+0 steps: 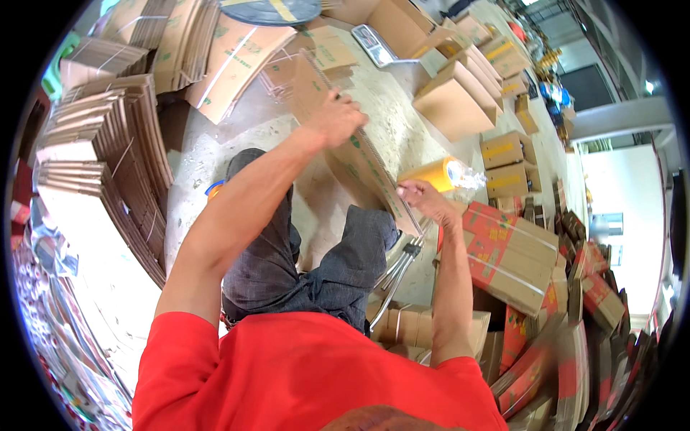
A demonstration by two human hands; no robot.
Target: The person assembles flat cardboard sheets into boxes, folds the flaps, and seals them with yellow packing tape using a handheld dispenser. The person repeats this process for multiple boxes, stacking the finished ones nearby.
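Observation:
A flat folded cardboard box with green print slants in front of my knees, one long edge turned up. My left hand is closed over that edge toward its far end, fingers curled. Near the close right corner, my right hand pinches the same edge between thumb and fingers. Just beyond the right hand lies a yellow roll of tape with clear film hanging from its end. The underside of the cardboard is hidden.
Stacks of flattened cardboard stand on my left. Ahead are opened boxes and a scale. To my right lie strapped red-printed cartons. Metal legs stand beside my right knee.

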